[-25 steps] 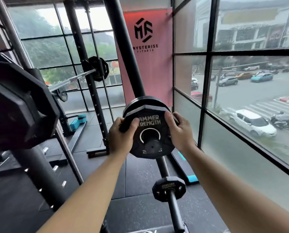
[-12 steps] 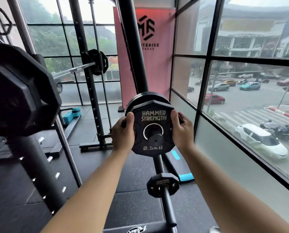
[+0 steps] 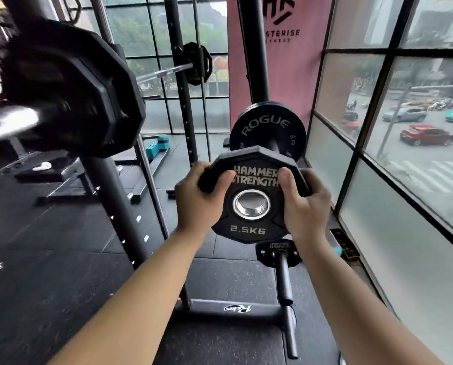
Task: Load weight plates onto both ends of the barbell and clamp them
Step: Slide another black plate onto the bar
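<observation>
Outstretched, left hand point(image 3: 199, 198) and right hand point(image 3: 303, 204) grip the 2.5 kg plate point(image 3: 249, 227), fingers curled round its rim.

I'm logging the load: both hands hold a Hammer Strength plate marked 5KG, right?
Not quite. The plate gripped by the left hand and right hand is marked 2.5KG, not 5KG. The head view shows the label. The rest is right.
</observation>
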